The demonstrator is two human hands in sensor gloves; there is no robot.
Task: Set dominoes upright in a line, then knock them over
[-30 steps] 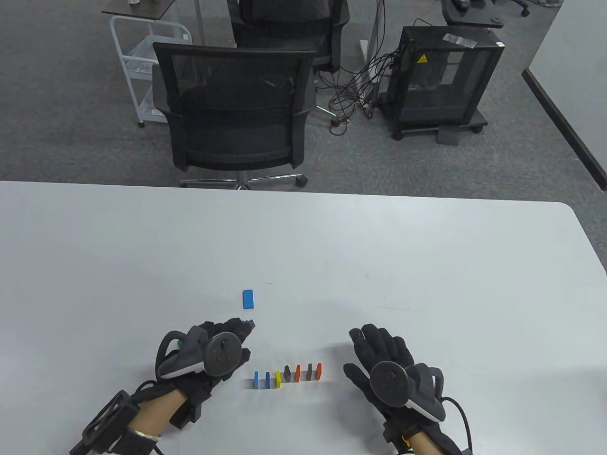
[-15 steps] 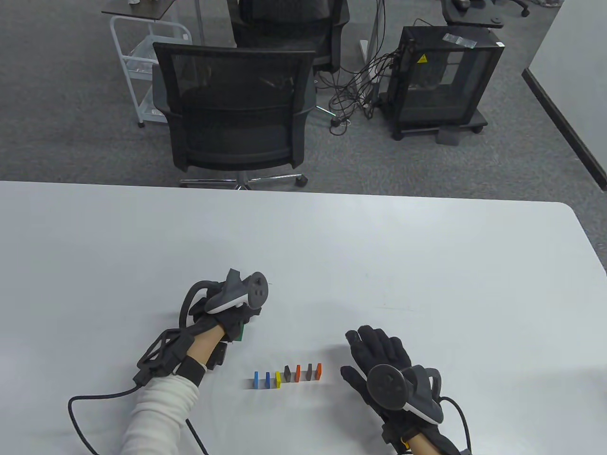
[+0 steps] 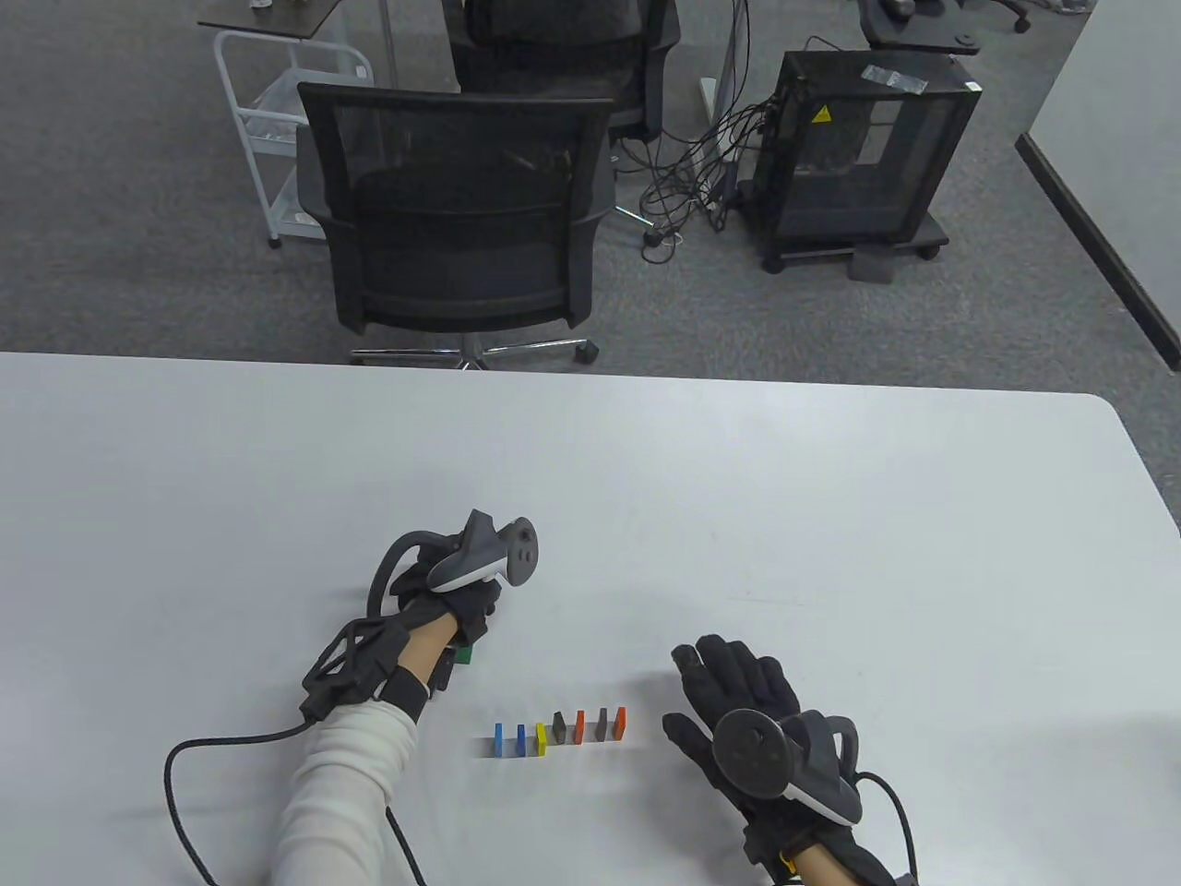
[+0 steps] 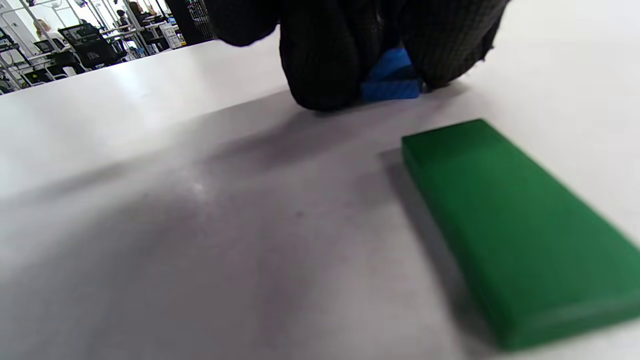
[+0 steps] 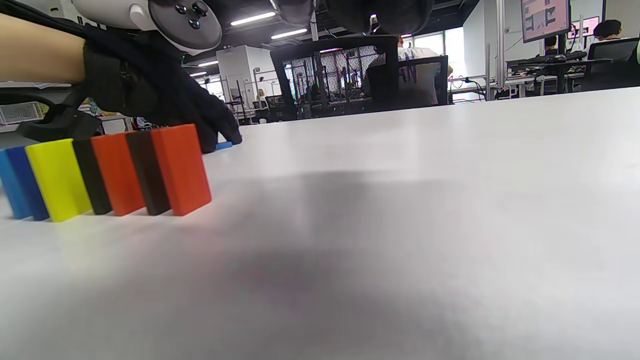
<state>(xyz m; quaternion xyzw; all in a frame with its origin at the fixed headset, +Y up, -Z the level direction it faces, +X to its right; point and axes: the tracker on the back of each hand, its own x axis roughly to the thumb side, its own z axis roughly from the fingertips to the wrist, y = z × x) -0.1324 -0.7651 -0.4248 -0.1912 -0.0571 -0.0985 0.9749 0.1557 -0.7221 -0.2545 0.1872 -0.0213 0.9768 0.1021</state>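
Several dominoes [image 3: 559, 729] stand upright in a row near the front of the table, from blue on the left to orange [image 5: 180, 170] on the right. My left hand [image 3: 482, 604] reaches past the row, and its fingers [image 4: 320, 65] pinch a blue domino [image 4: 391, 79] lying on the table top. A green domino [image 4: 515, 225] lies flat under that wrist, and a corner of this green domino [image 3: 464, 654] shows in the table view. My right hand [image 3: 729, 678] rests flat on the table just right of the row, holding nothing.
The white table [image 3: 830, 517] stretches far and right of the hands, with its far edge [image 3: 590, 374] and rounded right corner in view. A black cable [image 3: 184, 766] loops on the table behind my left sleeve. An office chair [image 3: 457, 203] stands beyond the far edge.
My left hand moved away from the left end of the row, forward onto the flat blue domino, and closed its fingers on it. The green domino now lies by its wrist. The right hand stayed put.
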